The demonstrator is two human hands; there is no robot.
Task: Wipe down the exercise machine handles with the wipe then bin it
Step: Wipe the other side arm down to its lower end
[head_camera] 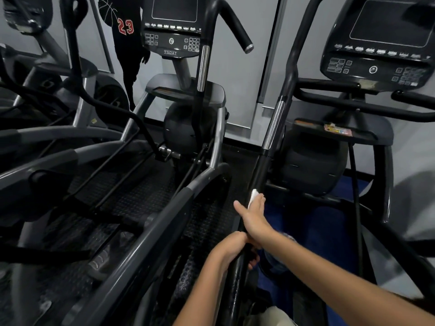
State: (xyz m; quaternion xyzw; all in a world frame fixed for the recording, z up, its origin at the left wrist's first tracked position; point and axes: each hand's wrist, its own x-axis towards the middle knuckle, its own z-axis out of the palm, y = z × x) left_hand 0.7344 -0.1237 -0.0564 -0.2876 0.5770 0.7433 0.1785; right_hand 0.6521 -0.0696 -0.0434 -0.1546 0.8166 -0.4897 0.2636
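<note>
Head view: two elliptical machines stand side by side against a grey wall. The right hand (253,220) lies at about 6 o'clock, wrapped around the black handle (263,168) of the right-hand machine, thumb stretched out toward 10 o'clock. It presses a white wipe (253,196) against the handle; the wipe shows as a small crumpled patch at the fingertips, on the handle's lower black stretch, below the chrome band (274,124). The left hand (231,249) sits just below the right one, toward 7 o'clock, with fingers curled round the same handle and gripping it; the two hands touch at the right wrist. Both forearms come in from 5 o'clock.

The handle rises toward 12 o'clock, bending past the right console (386,41) at 2 o'clock. Under that console a tray (367,135) holds a small colourful wrapper (337,129) at 3 o'clock. The left machine's console (173,24) sits at 12 o'clock, its own handle (204,67) standing just right of it. A black figure with a red "23" (126,27) shows on the wall at 11 o'clock. Dark rubber flooring (141,198) covers the middle; blue floor (324,222) lies at 4 o'clock.
</note>
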